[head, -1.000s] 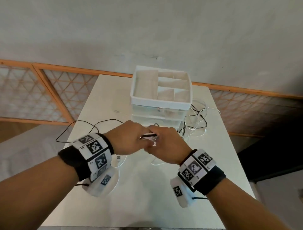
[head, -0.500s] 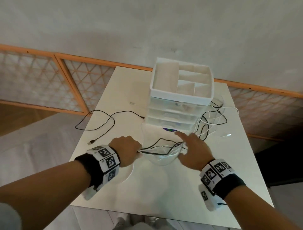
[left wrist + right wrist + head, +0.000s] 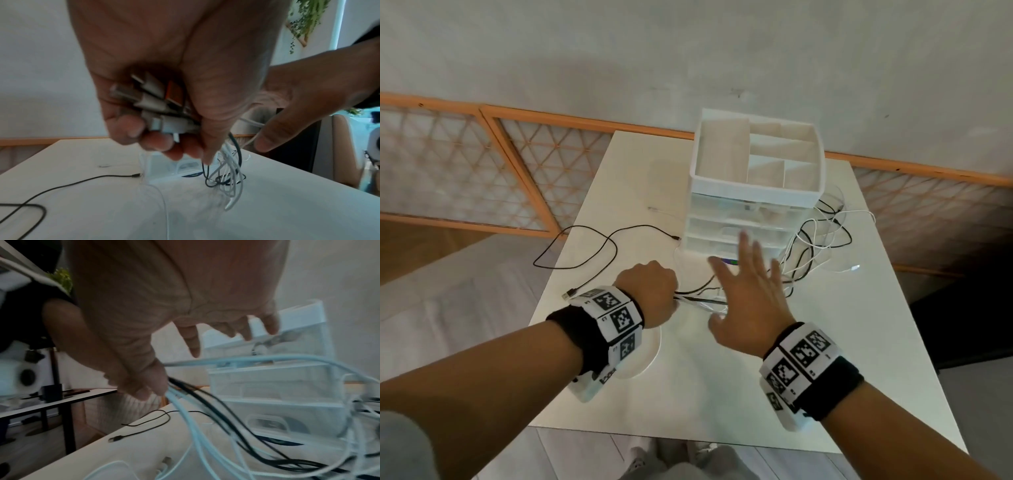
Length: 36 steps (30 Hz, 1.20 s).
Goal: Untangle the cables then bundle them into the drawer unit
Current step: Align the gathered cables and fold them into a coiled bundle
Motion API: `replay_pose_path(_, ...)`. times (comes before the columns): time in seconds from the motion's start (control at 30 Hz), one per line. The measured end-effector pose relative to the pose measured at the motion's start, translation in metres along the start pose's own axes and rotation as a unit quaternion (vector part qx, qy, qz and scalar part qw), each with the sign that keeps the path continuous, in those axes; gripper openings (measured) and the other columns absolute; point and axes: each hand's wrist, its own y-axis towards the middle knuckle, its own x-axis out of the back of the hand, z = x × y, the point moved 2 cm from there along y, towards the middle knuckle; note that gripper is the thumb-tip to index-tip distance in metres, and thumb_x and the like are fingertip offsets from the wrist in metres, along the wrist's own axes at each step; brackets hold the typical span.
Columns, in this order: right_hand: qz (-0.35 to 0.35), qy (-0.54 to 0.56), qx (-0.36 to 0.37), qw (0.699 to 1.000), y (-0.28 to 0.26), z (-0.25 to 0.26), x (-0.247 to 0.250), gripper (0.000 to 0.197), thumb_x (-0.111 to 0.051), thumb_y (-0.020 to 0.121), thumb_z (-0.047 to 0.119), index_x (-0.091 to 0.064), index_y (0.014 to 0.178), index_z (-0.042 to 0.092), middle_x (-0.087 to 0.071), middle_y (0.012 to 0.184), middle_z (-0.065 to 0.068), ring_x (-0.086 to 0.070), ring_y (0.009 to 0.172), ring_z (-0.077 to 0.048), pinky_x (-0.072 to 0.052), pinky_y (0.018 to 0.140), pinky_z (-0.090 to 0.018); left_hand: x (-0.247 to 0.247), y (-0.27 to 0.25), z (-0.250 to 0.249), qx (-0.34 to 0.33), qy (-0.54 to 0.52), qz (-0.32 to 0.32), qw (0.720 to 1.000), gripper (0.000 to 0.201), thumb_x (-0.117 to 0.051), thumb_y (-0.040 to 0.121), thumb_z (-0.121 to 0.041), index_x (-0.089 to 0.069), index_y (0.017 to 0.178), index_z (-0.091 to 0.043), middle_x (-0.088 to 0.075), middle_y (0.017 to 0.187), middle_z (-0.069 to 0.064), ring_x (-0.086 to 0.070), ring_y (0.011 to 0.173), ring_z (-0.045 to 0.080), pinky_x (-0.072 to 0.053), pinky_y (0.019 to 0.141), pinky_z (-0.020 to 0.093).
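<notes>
A white drawer unit point(image 3: 753, 212) with clear drawers stands at the back middle of the white table point(image 3: 688, 394). My left hand point(image 3: 650, 291) grips a bunch of cable plug ends point(image 3: 156, 104), white, grey and one orange. Their black and white strands point(image 3: 228, 170) trail right to a cable tangle point(image 3: 822, 240) beside the unit. My right hand point(image 3: 746, 294) hovers open with spread fingers over those strands point(image 3: 205, 410), in front of the lowest drawer point(image 3: 267, 423). Its thumb is close to the strands.
A separate black cable point(image 3: 599, 246) loops across the table's left side, its USB plug near the left edge. A white cable loop point(image 3: 654, 349) lies under my left wrist. A wall and an orange lattice panel point(image 3: 482, 171) stand behind the table.
The hands were joined on the plugs a second ago. My right hand has let go and moved right and forward, spreading open. My left hand keeps the plugs, nearer the table.
</notes>
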Motion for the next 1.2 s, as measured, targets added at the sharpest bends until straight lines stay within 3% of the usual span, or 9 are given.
replay_pose_path(0.07,0.011,0.059,0.066,0.996,0.004,0.014,-0.009,0.081,-0.065,0.078,0.036,-0.026,0.149,0.029,-0.030,0.159,-0.012,-0.022,0.150,-0.033,-0.016,0.121,-0.057,0.004,-0.001,-0.010,-0.082,-0.023,-0.023,0.996,0.017,-0.052,0.092,-0.033,-0.063,0.088,-0.021,-0.059,0.091,0.004,-0.051,0.075,0.022,-0.038,0.064,0.030)
replay_pose_path(0.17,0.015,0.232,0.027,0.972,0.015,0.008,-0.024,0.030,-0.065,0.086,0.026,-0.061,0.115,0.019,-0.073,0.095,-0.009,-0.068,0.095,-0.036,-0.053,0.084,-0.045,0.014,-0.004,-0.014,-0.146,-0.034,-0.081,0.985,0.013,-0.055,0.089,-0.036,-0.061,0.082,-0.026,-0.061,0.089,0.000,-0.056,0.078,0.025,-0.037,0.062,0.030)
replay_pose_path(0.2,0.007,0.245,0.001,0.969,0.018,-0.002,-0.030,0.011,-0.064,0.089,0.027,-0.066,0.094,0.018,-0.072,0.081,-0.008,-0.068,0.083,-0.036,-0.054,0.076,-0.044,0.014,-0.004,-0.012,-0.136,-0.027,-0.101,0.985,0.016,-0.055,0.089,-0.038,-0.057,0.079,-0.025,-0.059,0.087,0.000,-0.056,0.080,0.026,-0.037,0.062,0.031)
replay_pose_path(0.27,0.005,0.238,-0.045,0.970,0.019,-0.021,-0.036,0.024,-0.061,0.093,0.031,-0.068,0.073,0.020,-0.070,0.072,-0.005,-0.066,0.075,-0.031,-0.055,0.073,-0.042,0.010,-0.004,-0.006,-0.116,-0.043,-0.132,0.983,0.020,-0.056,0.089,-0.043,-0.058,0.084,-0.024,-0.056,0.090,-0.001,-0.055,0.087,0.026,-0.042,0.067,0.034)
replay_pose_path(0.43,-0.048,0.329,-0.162,0.929,0.021,-0.054,-0.036,0.031,-0.059,0.094,0.027,-0.070,0.066,0.021,-0.067,0.069,-0.007,-0.062,0.065,-0.026,-0.050,0.063,-0.031,-0.028,-0.001,0.017,0.060,-0.130,-0.087,0.986,0.074,-0.072,0.077,-0.054,-0.039,0.135,-0.025,-0.046,0.125,0.005,-0.049,0.115,0.029,-0.045,0.093,0.042)
replay_pose_path(0.6,-0.038,0.440,-0.197,0.875,0.021,-0.063,-0.037,0.040,-0.055,0.099,0.037,-0.070,0.069,0.015,-0.052,0.049,0.002,-0.049,0.046,-0.018,-0.044,0.051,-0.029,-0.113,-0.005,0.014,0.122,-0.109,0.110,0.980,0.044,-0.060,0.086,-0.047,-0.057,0.114,-0.013,-0.062,0.120,0.010,-0.063,0.108,0.031,-0.048,0.082,0.034)
replay_pose_path(0.73,-0.024,0.473,-0.178,0.863,0.017,-0.059,-0.039,0.037,-0.053,0.100,0.035,-0.071,0.078,0.012,-0.059,0.049,-0.002,-0.045,0.040,-0.014,-0.038,0.048,-0.027,-0.136,-0.007,-0.001,0.132,-0.104,0.096,0.981,0.029,-0.047,0.095,-0.018,-0.057,0.118,-0.005,-0.063,0.116,0.012,-0.063,0.108,0.032,-0.048,0.084,0.033)
replay_pose_path(0.93,0.005,0.474,-0.167,0.864,0.006,-0.058,-0.044,0.037,-0.050,0.101,0.036,-0.071,0.084,0.011,-0.070,0.059,-0.005,-0.048,0.043,-0.019,-0.041,0.051,-0.026,-0.110,0.009,-0.013,0.123,-0.110,0.069,0.984,0.036,-0.051,0.093,-0.033,-0.060,0.115,-0.006,-0.061,0.119,0.015,-0.063,0.108,0.033,-0.049,0.080,0.033)
replay_pose_path(1.2,-0.007,0.470,-0.151,0.870,0.003,-0.058,-0.043,0.034,-0.050,0.102,0.034,-0.071,0.088,0.012,-0.072,0.066,-0.004,-0.051,0.046,-0.017,-0.041,0.051,-0.022,-0.133,-0.005,-0.017,0.093,0.016,0.107,0.990,0.027,-0.052,0.091,-0.010,-0.062,0.117,-0.007,-0.066,0.115,0.010,-0.065,0.107,0.029,-0.049,0.084,0.033)
